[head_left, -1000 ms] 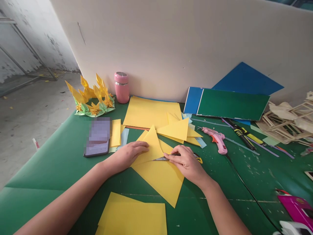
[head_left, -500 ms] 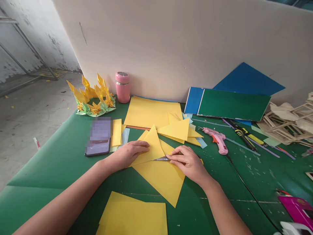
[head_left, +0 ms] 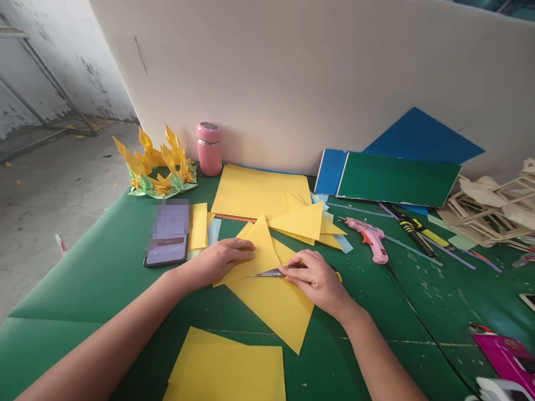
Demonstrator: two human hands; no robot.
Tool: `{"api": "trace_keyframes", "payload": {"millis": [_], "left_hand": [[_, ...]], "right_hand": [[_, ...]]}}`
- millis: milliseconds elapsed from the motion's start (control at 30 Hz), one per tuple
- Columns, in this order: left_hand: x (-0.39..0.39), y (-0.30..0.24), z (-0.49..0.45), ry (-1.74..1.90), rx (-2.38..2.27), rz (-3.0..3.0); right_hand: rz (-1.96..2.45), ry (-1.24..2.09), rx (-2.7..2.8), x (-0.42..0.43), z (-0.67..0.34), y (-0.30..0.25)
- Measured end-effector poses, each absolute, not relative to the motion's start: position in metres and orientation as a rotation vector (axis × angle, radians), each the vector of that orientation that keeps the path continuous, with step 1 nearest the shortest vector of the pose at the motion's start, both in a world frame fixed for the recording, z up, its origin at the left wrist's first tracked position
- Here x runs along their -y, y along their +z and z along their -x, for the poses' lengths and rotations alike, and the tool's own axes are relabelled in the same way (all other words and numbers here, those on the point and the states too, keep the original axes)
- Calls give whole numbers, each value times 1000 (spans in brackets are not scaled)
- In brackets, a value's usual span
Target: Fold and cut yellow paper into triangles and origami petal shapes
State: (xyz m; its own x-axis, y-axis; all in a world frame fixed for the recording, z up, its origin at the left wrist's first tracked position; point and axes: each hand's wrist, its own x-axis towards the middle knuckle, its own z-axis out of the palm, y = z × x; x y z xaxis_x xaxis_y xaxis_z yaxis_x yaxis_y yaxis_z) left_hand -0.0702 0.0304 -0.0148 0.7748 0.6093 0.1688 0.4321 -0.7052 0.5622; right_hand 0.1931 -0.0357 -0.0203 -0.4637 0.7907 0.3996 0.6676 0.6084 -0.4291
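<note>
No legible text; no numbers

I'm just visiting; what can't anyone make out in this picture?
All in the head view:
- Scissors: handles mostly hidden by the right hand.
- Yellow paper triangle: partly covered by the left hand.
- Phone: screen's upper part unreadable, blurred by pixel blocks.
- Nearest yellow sheets: cut off by the bottom edge.
- Magenta item: cut off by the right edge; identity unclear.

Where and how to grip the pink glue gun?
Likely best: take the pink glue gun by its handle, coming from the near right. It lies flat, handle nearest, with the nozzle pointing left, away from that grip.
</note>
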Motion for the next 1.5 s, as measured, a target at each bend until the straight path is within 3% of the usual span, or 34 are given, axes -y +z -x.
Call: {"api": "trace_keyframes", "payload": {"millis": [1133, 1500], "left_hand": [[-32, -19, 70, 524, -701, -2499], [-29, -16, 69, 496, -769, -2446]], "right_hand": [[1028, 307, 2301, 42, -153, -20], [1171, 308, 2245, 42, -205, -19]]}}
